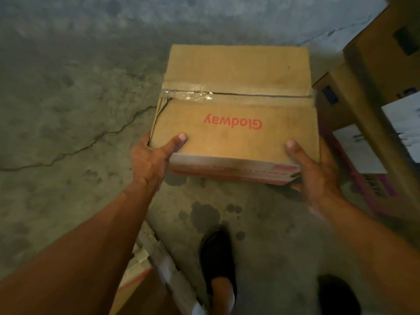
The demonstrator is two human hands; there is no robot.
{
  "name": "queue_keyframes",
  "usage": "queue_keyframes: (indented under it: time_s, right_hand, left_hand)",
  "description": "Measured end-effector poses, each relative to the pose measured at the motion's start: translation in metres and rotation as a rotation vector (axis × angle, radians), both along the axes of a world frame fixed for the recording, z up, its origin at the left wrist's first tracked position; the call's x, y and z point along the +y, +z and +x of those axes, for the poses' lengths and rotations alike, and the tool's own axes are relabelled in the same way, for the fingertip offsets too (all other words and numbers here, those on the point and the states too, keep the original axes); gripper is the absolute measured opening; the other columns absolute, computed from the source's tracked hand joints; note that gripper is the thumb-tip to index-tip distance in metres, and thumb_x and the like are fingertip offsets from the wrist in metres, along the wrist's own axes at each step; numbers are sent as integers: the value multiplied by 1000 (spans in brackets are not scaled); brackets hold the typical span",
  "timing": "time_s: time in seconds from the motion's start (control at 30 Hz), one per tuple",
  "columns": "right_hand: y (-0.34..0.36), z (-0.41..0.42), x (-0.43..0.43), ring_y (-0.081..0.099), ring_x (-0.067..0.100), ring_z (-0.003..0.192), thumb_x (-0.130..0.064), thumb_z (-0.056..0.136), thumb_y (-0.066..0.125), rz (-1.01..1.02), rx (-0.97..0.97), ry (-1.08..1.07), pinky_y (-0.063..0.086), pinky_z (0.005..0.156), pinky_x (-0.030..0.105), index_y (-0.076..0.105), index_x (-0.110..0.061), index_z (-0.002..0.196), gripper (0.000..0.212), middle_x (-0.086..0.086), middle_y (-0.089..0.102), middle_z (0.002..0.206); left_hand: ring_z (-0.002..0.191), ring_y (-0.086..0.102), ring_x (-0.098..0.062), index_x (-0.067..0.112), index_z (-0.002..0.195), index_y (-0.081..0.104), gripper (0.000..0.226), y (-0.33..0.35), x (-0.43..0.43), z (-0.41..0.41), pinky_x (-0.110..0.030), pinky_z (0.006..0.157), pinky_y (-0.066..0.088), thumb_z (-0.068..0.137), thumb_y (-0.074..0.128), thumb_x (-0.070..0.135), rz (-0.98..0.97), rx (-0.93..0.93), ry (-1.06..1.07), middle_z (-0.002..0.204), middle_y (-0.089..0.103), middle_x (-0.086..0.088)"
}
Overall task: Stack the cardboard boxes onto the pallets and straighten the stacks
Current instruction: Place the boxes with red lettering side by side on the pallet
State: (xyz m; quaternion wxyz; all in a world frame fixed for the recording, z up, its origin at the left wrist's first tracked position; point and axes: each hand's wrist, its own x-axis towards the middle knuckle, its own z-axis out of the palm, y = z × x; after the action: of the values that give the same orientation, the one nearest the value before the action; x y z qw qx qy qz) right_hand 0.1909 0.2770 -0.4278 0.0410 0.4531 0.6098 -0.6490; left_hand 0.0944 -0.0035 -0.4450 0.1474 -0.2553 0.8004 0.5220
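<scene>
Both hands on one cardboard box [236,87], brown, red "Glodway" print on the top flap reading upside down from here. Left grip [152,155] clamps the near-left corner: thumb flat on top, fingers wrapped round the left side wall, out of sight. Right grip [313,169] clamps the near-right corner: thumb on top, fingertips curled under the bottom edge. So both grips are closed on the box. The box sits level over the concrete floor [68,87], ahead of the person's feet; can't tell whether its far edge touches the floor. The top seam carries clear tape [188,95], torn and wrinkled at the left end, and the left flap gapes there. Just beside the box on the right: a stack of other boxes [375,64], brown cardboard with white labels [356,148], the lower one with purple print, blurred. A crack [91,142] runs across the floor left of the box, and dark stains [204,214] mark the floor below it. Black shoes: one [218,253] under the box's near edge, the other [336,296] at the lower right. Another carton corner [136,280] with a red stripe shows under the left forearm.
</scene>
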Motion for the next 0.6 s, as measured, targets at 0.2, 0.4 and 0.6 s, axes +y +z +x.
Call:
queue_keyframes:
  time_s: [0.2, 0.4, 0.6]
  right_hand:
    - [37, 5, 32, 71, 11, 84, -44, 86, 74, 31, 38, 77, 58, 64, 33, 61, -38, 107, 26, -7, 72, 103]
    - [66, 43, 80, 70, 20, 99, -61, 77, 77, 20, 38, 233, 59, 80, 44, 65, -39, 110, 41, -7, 71, 107]
    - [81, 116, 108, 63, 17, 111, -53, 78, 79, 6, 90, 292, 54, 97, 54, 55, -53, 104, 35, -12, 64, 116]
  left_hand:
    - [87, 70, -16, 17, 112, 66, 52, 39, 26, 68, -22, 53, 48, 71, 88, 41, 118, 18, 339, 104, 74, -2]
    - [82, 70, -6, 26, 123, 65, 44, 68, 72, 168, -16, 49, 50, 82, 80, 24, 293, 64, 417, 102, 74, 6]
    - [101, 70, -21, 44, 144, 48, 79, 93, 101, 256, -40, 63, 56, 77, 85, 27, 400, 126, 480, 126, 67, 1]
